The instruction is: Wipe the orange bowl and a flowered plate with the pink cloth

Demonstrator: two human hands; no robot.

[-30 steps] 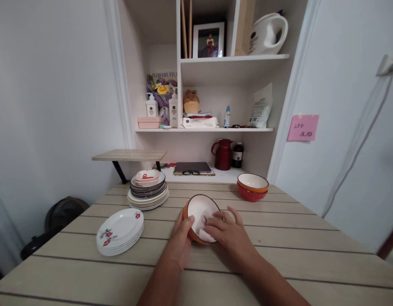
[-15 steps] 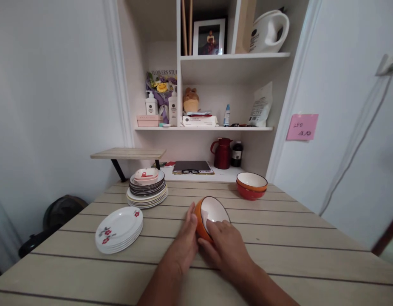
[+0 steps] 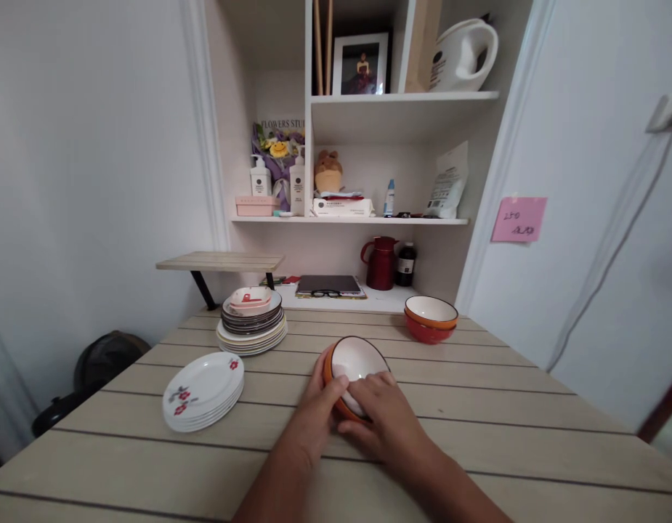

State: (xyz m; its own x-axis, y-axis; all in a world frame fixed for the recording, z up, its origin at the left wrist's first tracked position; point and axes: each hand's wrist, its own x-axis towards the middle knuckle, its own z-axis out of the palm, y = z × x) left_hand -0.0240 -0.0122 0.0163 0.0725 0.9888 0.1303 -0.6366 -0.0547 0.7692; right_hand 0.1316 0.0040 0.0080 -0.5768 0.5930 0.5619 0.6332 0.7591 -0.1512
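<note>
An orange bowl with a white inside and a dark rim is tilted towards me over the middle of the table. My left hand wraps round its left outer side, thumb over the rim. My right hand straddles the near right rim, with its bent fingers inside the bowl and the thumb low on the outside. Its fingertips are partly hidden, so I cannot tell whether a wipe is under them. At the back right, another orange bowl sits in a red bowl.
Left of my hands stands a stack of white flower-patterned plates. Behind it rises a taller stack of plates and small dishes, near a raised wooden shelf. A laptop and a red jug sit at the back.
The bowl has turned and shifted slightly left. My left thumb has come over its rim, and my right fingers have moved within it. A whitish patch seen inside earlier no longer shows.
</note>
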